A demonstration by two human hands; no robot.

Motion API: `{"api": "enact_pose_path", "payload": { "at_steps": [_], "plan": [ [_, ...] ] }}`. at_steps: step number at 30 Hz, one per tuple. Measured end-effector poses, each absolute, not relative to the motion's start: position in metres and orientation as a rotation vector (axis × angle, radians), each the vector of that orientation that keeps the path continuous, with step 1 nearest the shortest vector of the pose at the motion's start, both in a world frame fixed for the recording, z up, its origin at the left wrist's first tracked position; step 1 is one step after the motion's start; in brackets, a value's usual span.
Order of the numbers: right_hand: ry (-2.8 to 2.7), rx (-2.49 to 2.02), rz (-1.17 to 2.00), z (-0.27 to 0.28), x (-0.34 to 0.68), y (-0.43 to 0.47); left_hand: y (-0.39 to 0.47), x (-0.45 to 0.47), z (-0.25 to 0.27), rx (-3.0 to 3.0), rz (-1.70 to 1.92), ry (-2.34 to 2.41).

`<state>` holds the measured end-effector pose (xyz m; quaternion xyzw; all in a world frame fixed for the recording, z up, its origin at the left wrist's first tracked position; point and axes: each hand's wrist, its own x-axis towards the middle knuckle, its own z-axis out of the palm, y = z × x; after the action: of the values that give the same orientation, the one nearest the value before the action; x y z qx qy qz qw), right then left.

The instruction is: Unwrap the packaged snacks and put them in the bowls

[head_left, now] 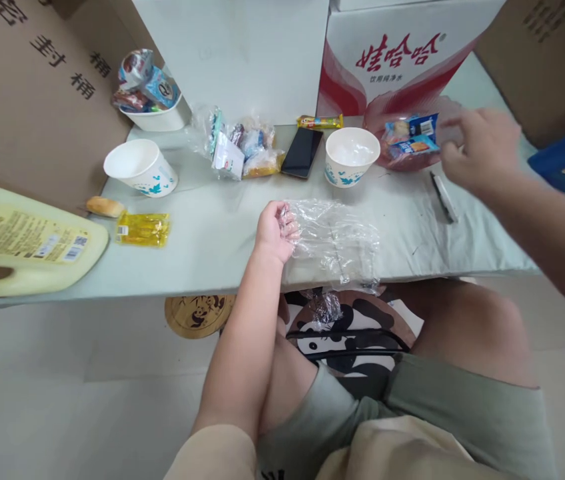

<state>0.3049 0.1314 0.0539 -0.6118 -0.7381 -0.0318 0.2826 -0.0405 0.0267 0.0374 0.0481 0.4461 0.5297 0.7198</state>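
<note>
Cream shirt (397, 453), clear plastic bag (340, 240) gripped by left hand (277, 231), laid longways left to right on table (212, 260), crinkly, shiny, right hand (485, 143) blurred near blue packs (415, 145), its grip cannot be told

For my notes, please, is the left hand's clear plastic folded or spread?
Spread: the clear plastic lies crinkled on the table, extending from the left hand.

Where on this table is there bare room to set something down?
Widest: between the yellow packet and the left hand. A smaller patch lies between the clear plastic and the pen. Crowded: the back row, from wrapped snacks past the phone to the pink bowl.
</note>
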Motion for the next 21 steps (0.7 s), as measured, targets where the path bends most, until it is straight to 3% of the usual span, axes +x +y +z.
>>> {"api": "enact_pose_path", "payload": {
  "at_steps": [7, 12, 15, 21],
  "plan": [
    [-2.247, -1.391, 0.083, -0.025, 0.294, -0.014, 0.031, -0.031, 0.027, 0.233, 1.147, 1.118],
    [-2.269, -1.559, -0.036, -0.036, 0.286, -0.017, 0.017, -0.010, 0.002, 0.977, 1.285, 1.500],
    [-2.296, -1.617, -0.039, -0.030, 0.283, -0.015, 0.007, 0.000, -0.006, 1.574, 1.119, 1.658],
    [-2.327, -1.619, -0.023, -0.028, 0.284, -0.017, 0.007, 0.009, -0.009, 1.738, 0.873, 1.952]
  ]
}}
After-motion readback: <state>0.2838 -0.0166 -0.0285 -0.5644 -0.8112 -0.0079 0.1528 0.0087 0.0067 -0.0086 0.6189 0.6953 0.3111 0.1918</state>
